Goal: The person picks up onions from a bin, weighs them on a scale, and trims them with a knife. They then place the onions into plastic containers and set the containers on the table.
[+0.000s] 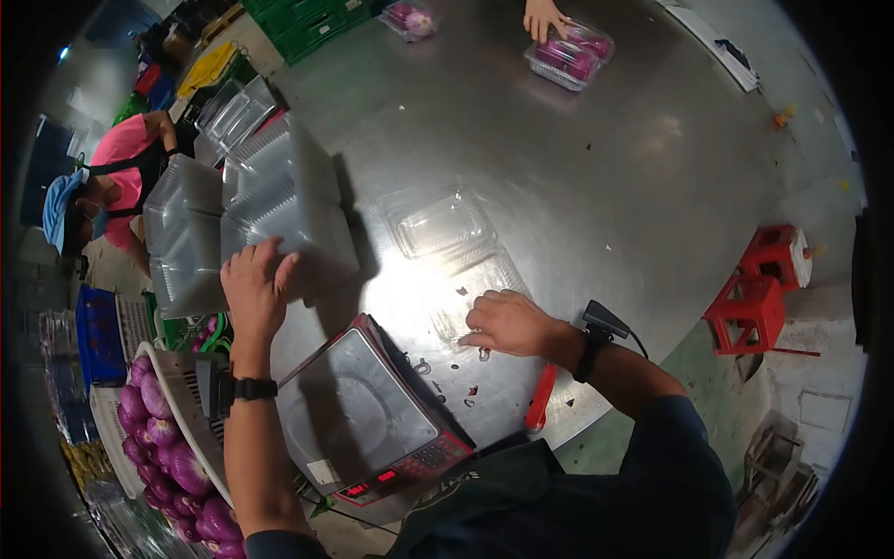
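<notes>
My left hand [253,287] rests on the near edge of a tall stack of clear plastic clamshell containers [321,200], its thumb apart from the fingers. In my right hand [509,322], curled fingers meet the near edge of an open clamshell container [445,235] lying flat on the metal table [559,186]. What lies under those fingertips is partly hidden. Just below the hands stands a red digital scale [358,415] with a bare metal pan and lit red digits.
Red onions [172,456] fill a white basket [200,401] at left. Onion scraps and a red-handled tool [540,396] lie near the scale. Across the table, another person's hand [543,19] touches a packed onion box [566,61]. A co-worker [126,158] stands left; red stools [752,307] right.
</notes>
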{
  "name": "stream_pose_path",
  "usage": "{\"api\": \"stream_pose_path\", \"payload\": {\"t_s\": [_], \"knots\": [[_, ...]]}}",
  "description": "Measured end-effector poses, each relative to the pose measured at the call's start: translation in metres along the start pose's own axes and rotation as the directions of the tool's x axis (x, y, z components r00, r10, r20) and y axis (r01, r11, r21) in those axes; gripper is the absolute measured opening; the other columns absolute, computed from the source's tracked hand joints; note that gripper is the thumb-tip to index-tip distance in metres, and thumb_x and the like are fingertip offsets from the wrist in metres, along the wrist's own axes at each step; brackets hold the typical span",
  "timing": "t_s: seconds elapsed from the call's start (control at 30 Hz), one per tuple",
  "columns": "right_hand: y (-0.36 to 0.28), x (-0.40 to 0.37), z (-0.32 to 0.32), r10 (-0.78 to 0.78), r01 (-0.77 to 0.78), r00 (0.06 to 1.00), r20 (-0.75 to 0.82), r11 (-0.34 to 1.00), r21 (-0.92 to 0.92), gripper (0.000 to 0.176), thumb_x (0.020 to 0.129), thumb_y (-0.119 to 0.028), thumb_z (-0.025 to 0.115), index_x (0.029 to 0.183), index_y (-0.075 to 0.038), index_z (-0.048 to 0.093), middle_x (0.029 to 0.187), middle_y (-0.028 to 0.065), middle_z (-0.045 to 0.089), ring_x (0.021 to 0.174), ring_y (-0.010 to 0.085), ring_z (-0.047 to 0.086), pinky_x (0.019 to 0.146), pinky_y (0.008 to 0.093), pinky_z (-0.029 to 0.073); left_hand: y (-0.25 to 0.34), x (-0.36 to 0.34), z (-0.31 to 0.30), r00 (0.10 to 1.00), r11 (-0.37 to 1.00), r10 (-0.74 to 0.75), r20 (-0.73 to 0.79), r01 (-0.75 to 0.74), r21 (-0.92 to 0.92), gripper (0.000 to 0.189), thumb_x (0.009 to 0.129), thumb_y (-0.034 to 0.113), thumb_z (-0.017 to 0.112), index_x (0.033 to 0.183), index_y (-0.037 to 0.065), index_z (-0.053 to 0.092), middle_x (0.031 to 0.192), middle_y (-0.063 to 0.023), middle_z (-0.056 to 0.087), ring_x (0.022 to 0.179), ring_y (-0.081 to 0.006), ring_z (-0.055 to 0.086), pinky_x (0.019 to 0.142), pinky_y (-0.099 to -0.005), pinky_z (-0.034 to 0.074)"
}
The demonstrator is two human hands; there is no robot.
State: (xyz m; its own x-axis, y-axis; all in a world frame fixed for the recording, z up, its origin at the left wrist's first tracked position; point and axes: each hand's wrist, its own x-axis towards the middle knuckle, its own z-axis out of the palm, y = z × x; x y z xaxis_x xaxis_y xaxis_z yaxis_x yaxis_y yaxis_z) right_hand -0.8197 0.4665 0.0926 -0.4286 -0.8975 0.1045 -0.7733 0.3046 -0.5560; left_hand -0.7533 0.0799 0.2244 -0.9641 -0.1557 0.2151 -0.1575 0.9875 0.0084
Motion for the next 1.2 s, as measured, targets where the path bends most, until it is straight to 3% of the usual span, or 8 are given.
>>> {"api": "stream_pose_path", "payload": {"t_s": [0.27,0.33,0.43,0.63,0.73,0.83,1.1,1.2], "knots": [[-0.039,0.003,-0.033,-0.100,0.090,0.991,-0.087,0.990,-0.112,0.010,0.082,-0.014,0.064,0.092,-0.013,0.065,0.094,0.0046,0.060,0.096,0.0251,0.060,0.082,0.0417,0.047,0.053,-0.024,-0.003,0.904,0.985,-0.039,-0.426,-0.038,-0.171,0.051,0.087,0.024,0.081,0.128,0.002,0.061,0.122,-0.0177,0.063,0.109,-0.0355,0.061,0.102,-0.0441,0.044],[-0.061,0.001,-0.040,-0.131,0.112,0.987,-0.090,0.975,-0.194,0.010,0.083,-0.015,0.063,0.093,-0.013,0.065,0.094,0.0028,0.061,0.095,0.0227,0.060,0.079,0.0400,0.046,0.090,-0.068,-0.001,0.958,0.596,-0.276,0.078,0.234,-0.768,0.053,0.090,0.023,0.081,0.131,0.001,0.057,0.117,-0.0101,0.063,0.105,-0.0207,0.062,0.091,-0.0348,0.050],[-0.104,0.000,-0.053,-0.214,0.174,0.969,-0.123,0.945,-0.278,0.016,0.081,-0.013,0.065,0.097,-0.015,0.066,0.085,-0.0001,0.054,0.090,0.0203,0.056,0.080,0.0372,0.042,0.142,-0.120,-0.025,0.764,-0.036,-0.163,0.624,0.628,-0.778,0.033,0.097,0.020,0.075,0.116,0.002,0.056,0.083,-0.0037,0.064,0.063,-0.0091,0.059,0.055,-0.0239,0.047],[-0.174,-0.028,-0.084,-0.269,0.200,0.854,-0.446,0.960,-0.196,0.030,0.077,-0.017,0.077,0.105,-0.010,0.068,0.111,0.0066,0.059,0.114,0.0251,0.053,0.100,0.0462,0.038,0.153,-0.187,-0.063,0.791,-0.160,-0.355,0.499,0.475,-0.865,0.023,0.099,0.015,0.072,0.102,0.005,0.052,0.071,-0.0045,0.061,0.052,-0.0121,0.059,0.045,-0.0258,0.049],[-0.192,-0.062,-0.082,0.029,0.110,0.675,-0.737,0.984,0.139,0.057,0.071,-0.015,0.088,0.122,-0.006,0.065,0.122,0.0148,0.058,0.113,0.0294,0.058,0.098,0.0435,0.045,0.142,-0.213,-0.085,0.804,-0.152,-0.439,0.402,0.374,-0.915,0.022,0.099,0.013,0.071,0.100,0.005,0.051,0.070,-0.0044,0.060,0.052,-0.0138,0.060,0.044,-0.0273,0.051],[-0.209,-0.087,-0.058,0.552,0.121,0.761,-0.341,0.395,0.911,0.044,0.086,-0.002,0.077,0.128,-0.001,0.062,0.115,0.0096,0.063,0.099,0.0131,0.062,0.092,0.0302,0.051,0.140,-0.240,-0.100,0.820,-0.136,-0.479,0.312,0.282,-0.950,0.023,0.098,0.015,0.073,0.099,0.008,0.051,0.068,-0.0019,0.057,0.052,-0.0134,0.058,0.042,-0.0273,0.049],[-0.256,-0.090,-0.037,0.538,0.151,0.761,-0.363,0.398,0.905,0.034,0.092,0.000,0.072,0.125,0.002,0.064,0.110,0.0075,0.068,0.097,0.0102,0.065,0.084,0.0256,0.055,0.127,-0.309,-0.131,0.811,-0.148,-0.543,0.219,0.164,-0.975,0.021,0.097,0.011,0.073,0.101,0.007,0.053,0.072,-0.0022,0.057,0.051,-0.0127,0.057,0.043,-0.0272,0.051],[-0.277,-0.088,-0.038,0.533,-0.030,0.844,-0.061,0.161,0.987,0.028,0.093,-0.002,0.073,0.120,0.004,0.067,0.095,0.0076,0.071,0.078,0.0118,0.069,0.071,0.0284,0.058,0.121,-0.329,-0.137,0.790,-0.174,-0.578,0.203,0.124,-0.977,0.020,0.097,0.011,0.073,0.101,0.006,0.054,0.071,-0.0026,0.057,0.051,-0.0130,0.057,0.043,-0.0272,0.051]]}}
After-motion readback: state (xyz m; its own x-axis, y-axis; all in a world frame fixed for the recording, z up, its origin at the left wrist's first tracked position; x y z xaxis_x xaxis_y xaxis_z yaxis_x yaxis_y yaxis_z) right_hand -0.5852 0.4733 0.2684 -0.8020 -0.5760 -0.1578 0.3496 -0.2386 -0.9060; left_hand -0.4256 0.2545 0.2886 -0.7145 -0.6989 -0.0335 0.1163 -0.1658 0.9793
